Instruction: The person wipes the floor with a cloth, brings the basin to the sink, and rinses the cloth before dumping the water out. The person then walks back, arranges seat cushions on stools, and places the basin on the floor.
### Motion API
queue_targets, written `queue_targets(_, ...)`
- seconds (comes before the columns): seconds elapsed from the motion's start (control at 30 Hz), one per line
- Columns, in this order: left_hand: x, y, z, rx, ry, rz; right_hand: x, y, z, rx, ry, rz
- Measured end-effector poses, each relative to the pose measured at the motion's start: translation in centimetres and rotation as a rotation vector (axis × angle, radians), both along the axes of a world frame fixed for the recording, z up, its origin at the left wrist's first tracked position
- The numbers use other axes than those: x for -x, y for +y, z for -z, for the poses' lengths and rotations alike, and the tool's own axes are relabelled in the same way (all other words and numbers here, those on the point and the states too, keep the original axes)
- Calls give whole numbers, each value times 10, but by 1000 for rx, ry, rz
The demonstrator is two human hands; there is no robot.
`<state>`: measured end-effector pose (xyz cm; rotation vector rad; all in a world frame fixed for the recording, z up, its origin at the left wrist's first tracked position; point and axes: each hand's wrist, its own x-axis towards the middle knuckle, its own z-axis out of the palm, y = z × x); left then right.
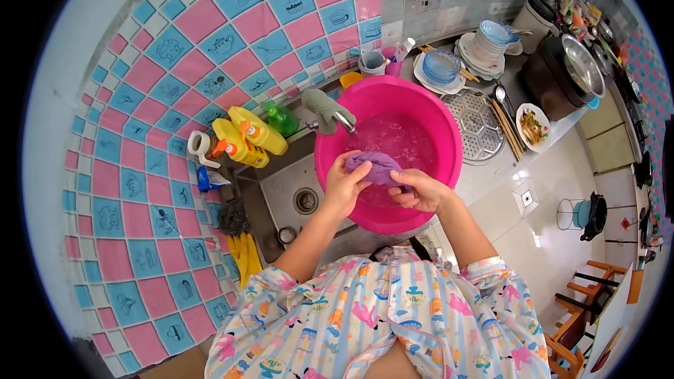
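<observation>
A bunched purple cloth (pixel 379 168) is held between my two hands above a large pink basin (pixel 446 133). My left hand (pixel 344 186) grips the cloth's left end, with the thumb on top. At the other end, my right hand (pixel 420 191) pinches it between thumb and fingers. Water (pixel 393 137) with ripples and some foam lies in the basin below. The faucet (pixel 344 121), with a grey-green cloth (pixel 319 107) draped over it, reaches over the basin's left rim.
Left of the basin are the steel sink (pixel 281 186), yellow bottles (pixel 261 131), a green bottle (pixel 282 119) and yellow gloves (pixel 243 256). To the right stand a steamer rack (pixel 474 125), stacked bowls (pixel 441 67), chopsticks (pixel 507 130) and a plate of food (pixel 532 127).
</observation>
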<state>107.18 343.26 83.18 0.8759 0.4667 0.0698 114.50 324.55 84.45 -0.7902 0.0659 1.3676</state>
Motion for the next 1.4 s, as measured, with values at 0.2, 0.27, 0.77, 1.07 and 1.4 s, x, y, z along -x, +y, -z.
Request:
queue_targets(0.2, 16, 1, 9, 144, 127, 37, 7, -5, 22, -50, 116, -68)
queue_targets(0.27, 20, 2, 6, 134, 159, 7, 9, -3, 20, -38, 128, -96)
queue_targets(0.77, 40, 57, 15, 358, 297, -135, 13, -5, 27, 106, 98, 240)
queue_targets(1.07, 66, 100, 60, 305, 388, -224, 20, -46, 96, 911, -1399, 782)
queue_targets(1.4, 66, 109, 106, 248, 414, 214, 52, -36, 126, 812, -719, 1073)
